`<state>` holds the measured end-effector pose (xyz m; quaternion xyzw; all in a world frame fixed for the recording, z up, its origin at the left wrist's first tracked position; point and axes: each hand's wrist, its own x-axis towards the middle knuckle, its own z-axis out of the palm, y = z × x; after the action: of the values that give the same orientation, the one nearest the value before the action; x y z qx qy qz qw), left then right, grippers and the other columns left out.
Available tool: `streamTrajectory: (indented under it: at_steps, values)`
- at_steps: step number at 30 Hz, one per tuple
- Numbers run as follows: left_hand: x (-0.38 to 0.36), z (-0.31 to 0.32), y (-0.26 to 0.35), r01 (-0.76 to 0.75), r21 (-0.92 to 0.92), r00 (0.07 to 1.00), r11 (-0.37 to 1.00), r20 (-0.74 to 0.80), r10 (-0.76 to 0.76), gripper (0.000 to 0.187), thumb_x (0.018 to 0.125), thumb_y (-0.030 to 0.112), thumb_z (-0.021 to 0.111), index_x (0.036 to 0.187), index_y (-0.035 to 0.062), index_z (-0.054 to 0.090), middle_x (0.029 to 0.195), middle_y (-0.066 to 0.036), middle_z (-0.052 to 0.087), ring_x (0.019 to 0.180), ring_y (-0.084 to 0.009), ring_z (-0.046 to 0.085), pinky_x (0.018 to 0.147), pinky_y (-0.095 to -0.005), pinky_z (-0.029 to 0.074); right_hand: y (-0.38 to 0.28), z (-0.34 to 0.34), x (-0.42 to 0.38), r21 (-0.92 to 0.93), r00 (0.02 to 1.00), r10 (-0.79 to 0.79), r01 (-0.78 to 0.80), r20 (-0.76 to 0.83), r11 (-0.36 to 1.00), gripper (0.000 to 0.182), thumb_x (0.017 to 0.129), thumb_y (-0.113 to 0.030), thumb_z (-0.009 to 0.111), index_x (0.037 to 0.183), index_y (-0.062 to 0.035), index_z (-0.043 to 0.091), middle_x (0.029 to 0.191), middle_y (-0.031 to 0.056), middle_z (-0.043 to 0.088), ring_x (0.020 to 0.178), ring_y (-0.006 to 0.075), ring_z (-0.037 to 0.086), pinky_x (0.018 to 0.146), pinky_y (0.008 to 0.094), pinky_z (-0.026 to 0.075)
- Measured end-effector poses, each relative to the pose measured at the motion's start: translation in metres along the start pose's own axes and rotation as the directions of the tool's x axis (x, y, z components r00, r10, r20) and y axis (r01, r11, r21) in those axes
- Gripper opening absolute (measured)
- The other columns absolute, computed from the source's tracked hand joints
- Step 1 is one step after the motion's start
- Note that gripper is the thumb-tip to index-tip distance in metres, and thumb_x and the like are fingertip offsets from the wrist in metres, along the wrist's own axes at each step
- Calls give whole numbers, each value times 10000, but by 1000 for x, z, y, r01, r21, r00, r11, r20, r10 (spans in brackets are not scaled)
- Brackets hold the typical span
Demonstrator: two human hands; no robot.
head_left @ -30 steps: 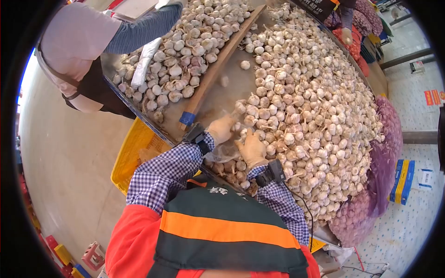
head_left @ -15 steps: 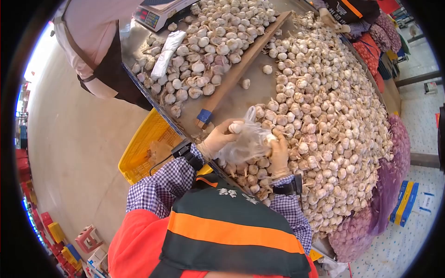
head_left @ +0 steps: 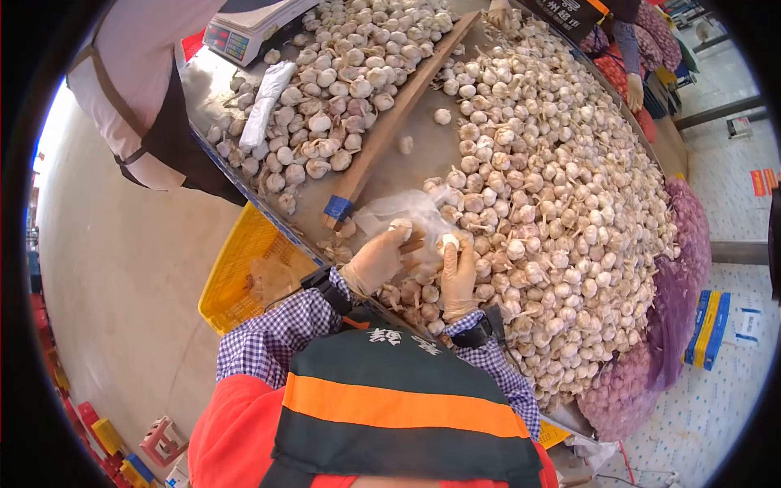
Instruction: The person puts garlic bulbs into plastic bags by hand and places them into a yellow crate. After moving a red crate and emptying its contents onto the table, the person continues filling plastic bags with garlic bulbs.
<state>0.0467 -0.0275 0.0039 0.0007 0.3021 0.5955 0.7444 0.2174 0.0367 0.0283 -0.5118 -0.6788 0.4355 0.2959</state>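
Observation:
My left hand [head_left: 379, 259], in a pale glove, is closed on a garlic bulb [head_left: 400, 225] at the near edge of the metal table [head_left: 390, 175]. To its right, my right hand [head_left: 460, 279], gloved too, grips a white garlic bulb [head_left: 449, 240] between thumb and fingers. A clear plastic bag [head_left: 407, 207] lies crumpled just beyond both hands, partly behind the fingers. The large garlic pile [head_left: 561, 203] spreads right of my hands.
A wooden bar [head_left: 399, 110] with blue tape separates a second garlic pile [head_left: 325, 106]. A scale [head_left: 236, 37], a white bag roll [head_left: 267, 106] and a yellow basket [head_left: 236, 268] are at left. One person [head_left: 154, 73] stands there; another's hand [head_left: 634, 93] is at upper right.
Both hands have moved a little left in view. The plastic bag, earlier hanging between them, now lies beyond them. The other person's arm at upper right has shifted.

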Motion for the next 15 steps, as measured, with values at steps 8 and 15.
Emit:
streamTrajectory:
  at_steps: [8, 15]
  values:
    - [-15, 16, 8, -133, 146, 991, 980, 19, 132, 326, 949, 117, 562, 1268, 73, 514, 1163, -14, 599, 970, -117, 567, 844, -261, 456, -14, -5, 4, 0, 959, -240, 243, -152, 970, 427, 1002, -199, 437, 1365, 24, 409, 1256, 161, 530, 1037, 232, 573, 846, 313, 503]
    - [-18, 28, 5, -190, 252, 981, 949, 11, 194, 258, 938, 114, 591, 1187, 58, 555, 1045, -4, 587, 895, -87, 550, 781, -233, 457, -19, -14, 7, 725, 839, 299, -543, 453, 424, 411, 958, -191, 428, 1319, 1, 470, 1003, 91, 623, 698, 150, 590, 618, 281, 530]
